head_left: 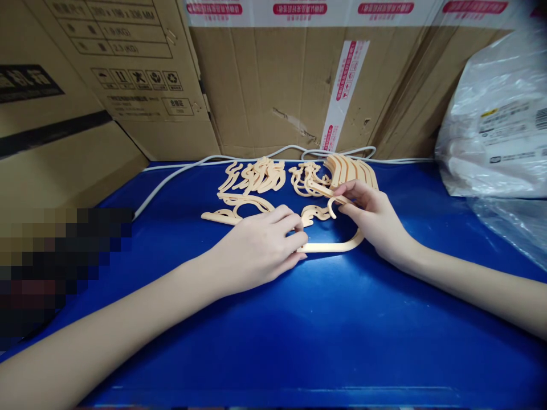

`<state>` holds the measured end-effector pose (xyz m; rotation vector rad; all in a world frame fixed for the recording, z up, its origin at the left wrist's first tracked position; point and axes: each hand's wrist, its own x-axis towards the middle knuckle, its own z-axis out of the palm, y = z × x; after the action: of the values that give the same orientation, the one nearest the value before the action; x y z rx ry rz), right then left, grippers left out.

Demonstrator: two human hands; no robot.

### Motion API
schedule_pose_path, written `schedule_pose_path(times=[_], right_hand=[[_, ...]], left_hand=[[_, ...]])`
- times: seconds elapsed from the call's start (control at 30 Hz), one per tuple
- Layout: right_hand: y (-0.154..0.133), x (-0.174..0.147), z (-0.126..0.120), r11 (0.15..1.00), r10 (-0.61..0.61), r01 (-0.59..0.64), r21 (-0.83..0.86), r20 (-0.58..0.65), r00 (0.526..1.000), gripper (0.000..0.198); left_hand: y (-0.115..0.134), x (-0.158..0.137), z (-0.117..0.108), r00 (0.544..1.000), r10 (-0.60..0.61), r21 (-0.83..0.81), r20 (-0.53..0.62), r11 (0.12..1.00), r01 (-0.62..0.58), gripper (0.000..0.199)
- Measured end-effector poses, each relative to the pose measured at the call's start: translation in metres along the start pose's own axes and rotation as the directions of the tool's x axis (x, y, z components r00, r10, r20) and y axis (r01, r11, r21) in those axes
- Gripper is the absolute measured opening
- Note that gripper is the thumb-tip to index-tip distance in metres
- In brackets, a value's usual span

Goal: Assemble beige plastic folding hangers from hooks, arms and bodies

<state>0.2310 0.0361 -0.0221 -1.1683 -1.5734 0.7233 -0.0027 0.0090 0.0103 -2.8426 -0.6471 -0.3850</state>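
Between my hands is a beige plastic hanger [329, 247] with a rounded corner and a small curved hook [331, 208]. My left hand [265, 245] pinches the end of its lower bar, fingertips bent together. My right hand [376, 219] grips its upper arm close to the hook, thumb and fingers closed; the exact joint there is hidden. Just behind my left hand lie loose beige hanger parts [222, 216], with a curved piece [316, 213] between the hands. Farther back are a heap of wavy hanger parts [265, 173] and a pile of hook pieces [301, 179].
A neat row of curved hanger arms [348, 169] stands behind my right hand. White cable [205, 162] runs along the back of the blue table [325, 341]. Cardboard boxes [273, 74] wall the back and left; a clear plastic bag [482, 136] sits at right.
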Motion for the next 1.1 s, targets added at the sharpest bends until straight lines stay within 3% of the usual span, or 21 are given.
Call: schedule_pose_path(times=[0.3,0.47,0.7,0.87,1.1], right_hand=[[0.002,0.005,-0.001,0.999,0.044,-0.044,0.0,-0.012,0.999,0.018],[0.005,0.005,-0.001,0.999,0.051,-0.051,-0.007,-0.003,0.999,0.019],[0.007,0.009,-0.002,0.998,0.054,-0.053,-0.026,0.027,0.998,0.017],[0.003,0.008,-0.002,0.976,0.062,-0.048,-0.211,0.059,0.996,0.02],[0.006,0.007,-0.002,0.971,0.024,-0.003,-0.24,0.088,0.996,0.018]], left_hand=[[-0.001,-0.004,0.009,0.995,-0.095,-0.007,0.03,0.995,0.095,0.047],[-0.001,-0.003,0.005,0.996,-0.082,0.005,0.023,0.997,0.082,0.045],[0.006,-0.001,-0.004,0.997,-0.072,0.148,-0.018,0.986,0.074,0.04],[0.009,-0.001,-0.009,0.996,-0.056,0.273,-0.071,0.959,0.073,0.037],[0.005,0.0,-0.003,0.996,-0.089,0.111,-0.017,0.99,0.09,0.03]])
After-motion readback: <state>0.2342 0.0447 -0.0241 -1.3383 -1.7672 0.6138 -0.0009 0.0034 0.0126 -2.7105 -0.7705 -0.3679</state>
